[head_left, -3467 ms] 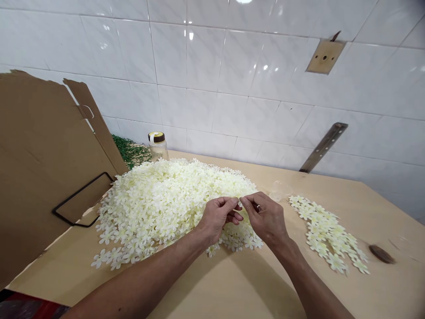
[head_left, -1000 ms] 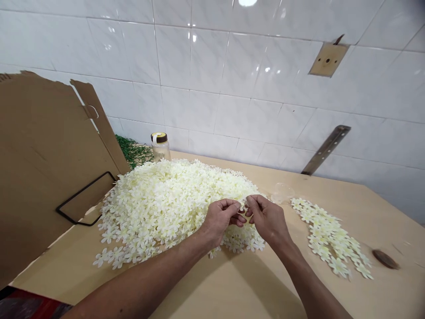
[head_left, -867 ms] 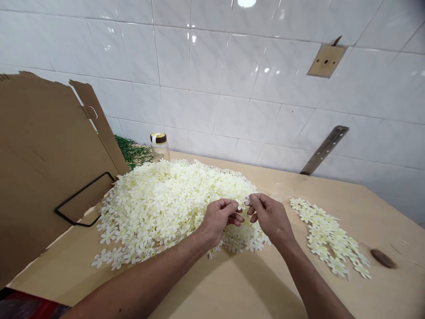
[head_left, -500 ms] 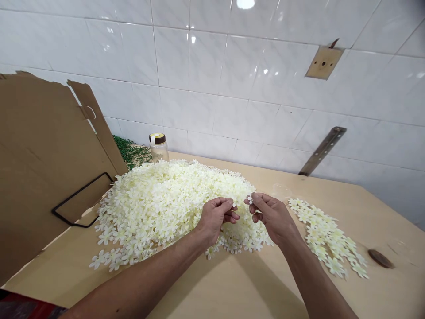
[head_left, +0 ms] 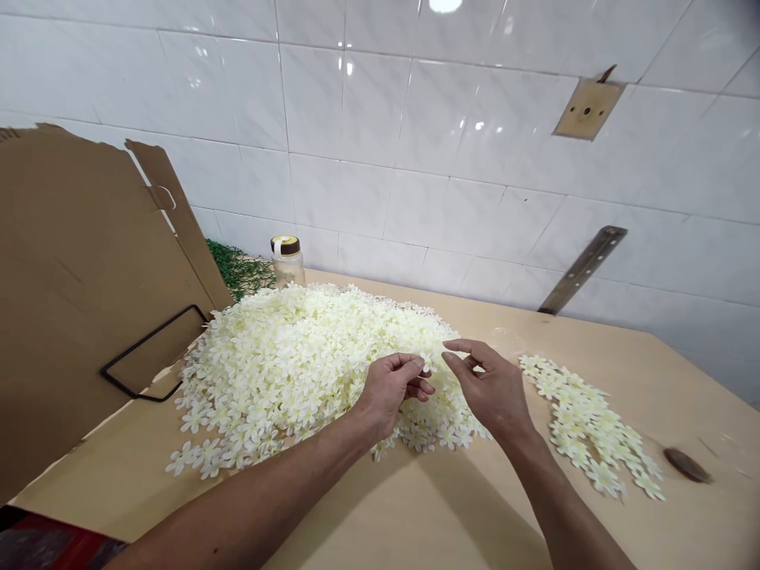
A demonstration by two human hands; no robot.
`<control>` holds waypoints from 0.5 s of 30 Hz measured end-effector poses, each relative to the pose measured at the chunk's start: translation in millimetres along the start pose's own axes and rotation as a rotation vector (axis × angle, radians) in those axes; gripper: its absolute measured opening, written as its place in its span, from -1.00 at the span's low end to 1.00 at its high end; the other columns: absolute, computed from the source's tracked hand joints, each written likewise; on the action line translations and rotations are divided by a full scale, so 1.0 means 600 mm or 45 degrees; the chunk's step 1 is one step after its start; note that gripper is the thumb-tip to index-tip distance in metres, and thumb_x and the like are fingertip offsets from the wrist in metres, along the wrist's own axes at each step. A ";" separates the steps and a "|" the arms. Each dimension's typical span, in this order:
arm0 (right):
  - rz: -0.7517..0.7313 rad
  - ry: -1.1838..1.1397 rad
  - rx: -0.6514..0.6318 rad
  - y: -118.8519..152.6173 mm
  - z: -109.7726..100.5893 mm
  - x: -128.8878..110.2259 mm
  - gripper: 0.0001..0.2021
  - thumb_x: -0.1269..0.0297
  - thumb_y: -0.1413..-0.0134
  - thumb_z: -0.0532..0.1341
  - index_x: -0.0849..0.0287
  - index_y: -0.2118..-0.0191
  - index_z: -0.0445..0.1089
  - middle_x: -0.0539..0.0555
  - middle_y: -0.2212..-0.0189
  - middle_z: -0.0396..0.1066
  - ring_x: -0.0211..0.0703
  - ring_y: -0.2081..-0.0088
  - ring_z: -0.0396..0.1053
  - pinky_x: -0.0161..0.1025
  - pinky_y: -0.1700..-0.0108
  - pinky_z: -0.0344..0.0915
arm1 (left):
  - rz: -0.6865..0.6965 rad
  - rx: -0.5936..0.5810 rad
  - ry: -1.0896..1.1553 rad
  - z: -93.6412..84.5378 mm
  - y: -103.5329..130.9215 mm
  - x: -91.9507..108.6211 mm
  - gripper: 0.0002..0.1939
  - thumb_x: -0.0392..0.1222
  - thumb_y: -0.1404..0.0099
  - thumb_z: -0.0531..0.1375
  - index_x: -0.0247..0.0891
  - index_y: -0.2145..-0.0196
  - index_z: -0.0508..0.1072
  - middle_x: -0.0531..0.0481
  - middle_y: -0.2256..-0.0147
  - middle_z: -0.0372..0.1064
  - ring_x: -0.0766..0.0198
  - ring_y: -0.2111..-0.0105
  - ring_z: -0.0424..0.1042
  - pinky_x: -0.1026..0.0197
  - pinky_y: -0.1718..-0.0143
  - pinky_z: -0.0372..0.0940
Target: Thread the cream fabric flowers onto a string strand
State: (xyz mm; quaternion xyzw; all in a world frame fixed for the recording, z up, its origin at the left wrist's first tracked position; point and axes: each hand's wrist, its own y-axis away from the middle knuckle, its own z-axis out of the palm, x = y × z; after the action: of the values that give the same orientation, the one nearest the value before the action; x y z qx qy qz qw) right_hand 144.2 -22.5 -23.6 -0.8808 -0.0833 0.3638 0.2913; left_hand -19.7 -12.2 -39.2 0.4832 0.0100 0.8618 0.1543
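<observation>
A large heap of small white artificial flowers (head_left: 309,356) with pale yellow centres covers the middle of the table. In front of its right side, my left hand (head_left: 395,388) is closed in a pinch on a small white flower (head_left: 425,364), mostly hidden by thumb and fingertip. Just to the right of it hovers my right hand (head_left: 490,388), its thumb and forefinger apart and nothing visible between them. A smaller strip of loose flowers (head_left: 585,419) lies on the table to the right of that hand.
At the left stands a cardboard sheet (head_left: 77,301) with a black wire frame (head_left: 157,352) by it. Behind the heap are a lidded clear jar (head_left: 289,265) and green netting-like foliage (head_left: 241,269). A metal bracket (head_left: 585,269) leans at the tiled wall; a brown oval object (head_left: 687,465) lies right.
My right thumb and forefinger have parted, and the small white flower they pinched no longer shows between them. My left hand keeps its pinch. The view has shifted slightly.
</observation>
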 end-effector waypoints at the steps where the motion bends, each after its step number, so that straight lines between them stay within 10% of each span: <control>1: -0.043 -0.009 -0.022 0.002 0.002 -0.003 -0.76 0.10 -0.19 0.22 0.10 0.18 0.53 0.11 0.19 0.51 -0.28 0.53 0.26 -0.27 0.45 0.30 | -0.001 -0.004 0.000 0.000 0.000 0.001 -0.77 -0.17 -0.09 0.36 -0.40 0.39 0.47 -0.13 0.39 0.44 0.34 0.55 0.42 0.28 0.49 0.28; 15: -0.082 -0.002 -0.125 0.006 0.008 -0.022 -0.80 0.15 -0.18 0.24 0.11 0.37 0.52 0.05 0.41 0.48 -0.20 0.45 0.36 -0.25 0.38 0.29 | -0.023 -0.085 0.082 -0.003 0.000 -0.004 -0.75 -0.15 -0.06 0.37 -0.41 0.39 0.49 -0.14 0.41 0.45 0.32 0.53 0.43 0.29 0.50 0.25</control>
State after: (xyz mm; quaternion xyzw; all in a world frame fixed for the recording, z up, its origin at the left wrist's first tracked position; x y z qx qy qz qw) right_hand 130.8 -27.8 -20.5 -0.8907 -0.1294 0.3503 0.2592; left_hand -19.9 -12.4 -42.4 0.4495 -0.0095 0.8754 0.1777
